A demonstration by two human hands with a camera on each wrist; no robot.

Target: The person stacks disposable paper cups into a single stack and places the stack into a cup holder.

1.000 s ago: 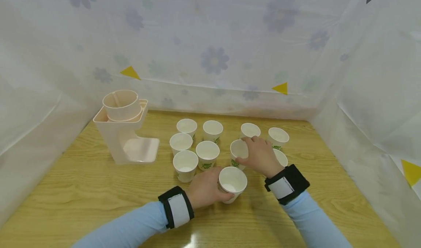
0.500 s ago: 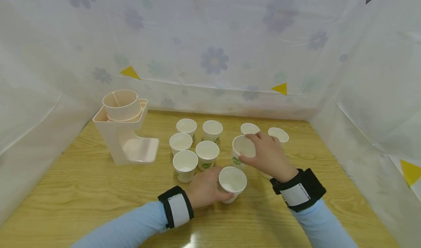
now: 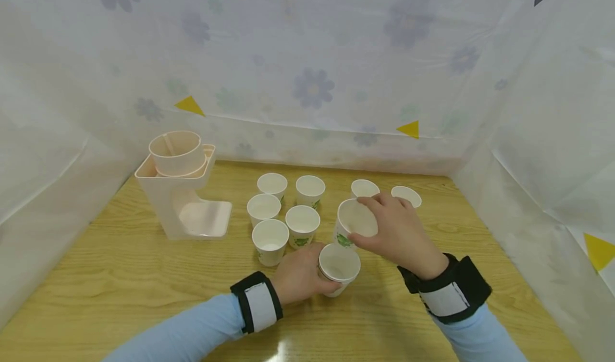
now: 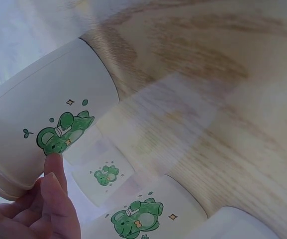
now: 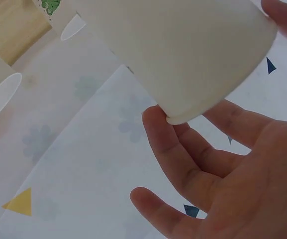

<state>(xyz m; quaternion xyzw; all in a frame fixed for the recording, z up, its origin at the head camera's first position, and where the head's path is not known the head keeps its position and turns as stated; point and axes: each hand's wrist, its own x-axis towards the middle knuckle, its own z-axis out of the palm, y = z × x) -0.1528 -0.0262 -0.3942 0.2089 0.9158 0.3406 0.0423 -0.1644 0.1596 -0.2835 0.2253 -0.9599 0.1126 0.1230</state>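
My left hand [image 3: 302,276] grips a short stack of white paper cups [image 3: 338,266] by its side, near the front of the group. Doubled rims and a green cartoon animal show on this stack [image 4: 48,104] in the left wrist view. My right hand [image 3: 401,236] holds another paper cup [image 3: 356,219] by the rim, thumb on the near side and fingers on the far side. That cup is tilted just behind and above the stack, its bottom edge overlapping the stack's rim in the head view. The right wrist view shows its plain side [image 5: 183,55].
Several upright paper cups [image 3: 302,220] stand in a cluster left of the stack. Two more, a cup [image 3: 364,188] and another cup [image 3: 406,196], are behind my right hand. A cream-coloured stand with a round top [image 3: 178,191] occupies the table's [image 3: 120,282] left. Patterned sheeting [image 3: 312,57] encloses the table.
My right hand has lifted the cup from its place in the right-hand group and brought it nearer, tilted, to the stack. The left hand and its stack have stayed put.
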